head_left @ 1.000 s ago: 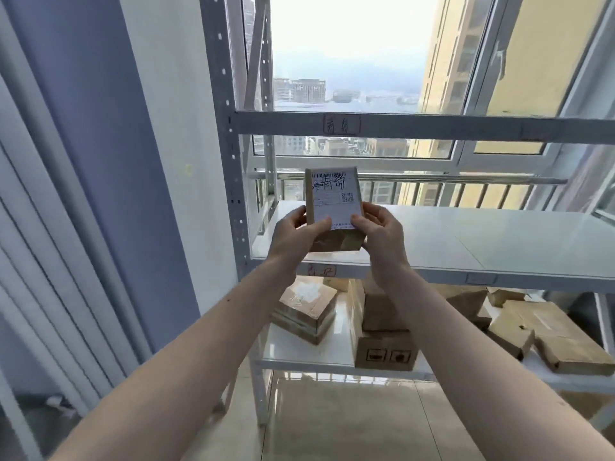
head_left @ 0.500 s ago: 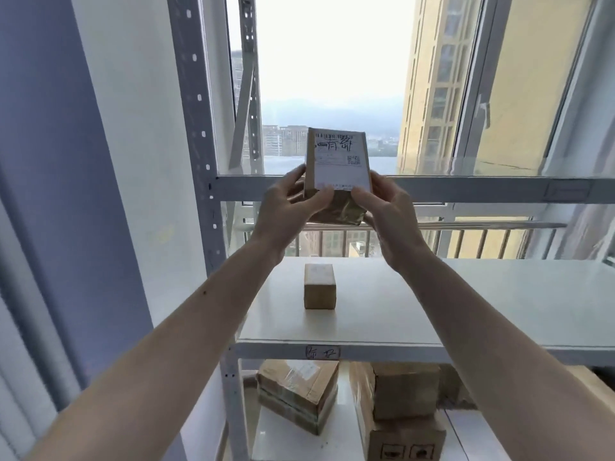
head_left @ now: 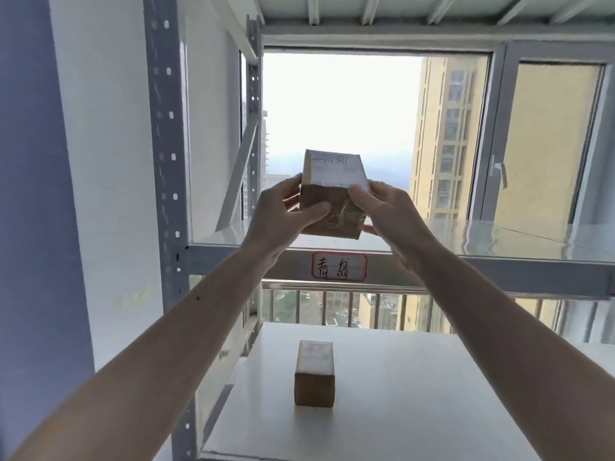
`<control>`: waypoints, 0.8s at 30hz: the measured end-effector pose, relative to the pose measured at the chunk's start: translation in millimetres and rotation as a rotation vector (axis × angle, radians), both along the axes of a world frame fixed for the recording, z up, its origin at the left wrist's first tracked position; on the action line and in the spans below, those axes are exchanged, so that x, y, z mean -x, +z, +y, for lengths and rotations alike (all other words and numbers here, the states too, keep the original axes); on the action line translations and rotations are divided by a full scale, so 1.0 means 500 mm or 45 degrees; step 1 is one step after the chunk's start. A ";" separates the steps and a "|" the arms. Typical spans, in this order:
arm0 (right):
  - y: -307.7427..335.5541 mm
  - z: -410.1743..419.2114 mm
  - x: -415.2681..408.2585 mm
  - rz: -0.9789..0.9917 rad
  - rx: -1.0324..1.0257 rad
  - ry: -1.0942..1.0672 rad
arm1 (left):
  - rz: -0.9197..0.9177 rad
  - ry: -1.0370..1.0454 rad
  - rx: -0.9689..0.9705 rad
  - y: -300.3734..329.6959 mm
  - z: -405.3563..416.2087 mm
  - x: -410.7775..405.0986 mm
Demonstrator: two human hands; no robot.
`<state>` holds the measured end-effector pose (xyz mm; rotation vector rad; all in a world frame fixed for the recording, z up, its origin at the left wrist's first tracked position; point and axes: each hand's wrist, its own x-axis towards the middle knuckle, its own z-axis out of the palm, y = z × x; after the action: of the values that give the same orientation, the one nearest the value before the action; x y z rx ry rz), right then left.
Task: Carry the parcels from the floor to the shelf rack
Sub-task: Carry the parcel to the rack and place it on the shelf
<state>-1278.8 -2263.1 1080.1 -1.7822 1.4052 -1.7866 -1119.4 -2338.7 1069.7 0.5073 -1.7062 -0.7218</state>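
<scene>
A small brown cardboard parcel (head_left: 332, 194) with a white label on top is held up between both hands. My left hand (head_left: 283, 214) grips its left side, my right hand (head_left: 382, 214) its right side. The parcel hovers at the front edge of the upper shelf (head_left: 499, 237) of the grey metal shelf rack (head_left: 166, 161), just above a red-framed handwritten tag (head_left: 339, 266) on the shelf beam. A second small brown parcel (head_left: 314, 372) stands on the white shelf below (head_left: 432, 394).
The rack's perforated left upright stands against a white wall. Behind the rack is a large window (head_left: 339, 128) with a railing and tall buildings outside. Another shelf's underside (head_left: 399, 11) spans the top of the view.
Both hands have raised the parcel from the middle shelf level to the upper shelf's front edge and tilted its label upward. The view has risen with it.
</scene>
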 end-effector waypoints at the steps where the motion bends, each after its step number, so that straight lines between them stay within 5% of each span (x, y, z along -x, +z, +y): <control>1: 0.001 -0.015 0.009 0.017 -0.015 0.002 | -0.009 0.010 0.001 0.001 -0.011 0.004; 24: -0.017 -0.111 0.073 0.509 -0.245 -0.265 | -0.540 0.156 -0.085 -0.002 -0.137 0.001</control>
<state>-1315.5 -2318.4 1071.5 -2.0246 1.9048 -1.3669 -1120.0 -2407.5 1068.5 0.8506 -2.0256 -0.6120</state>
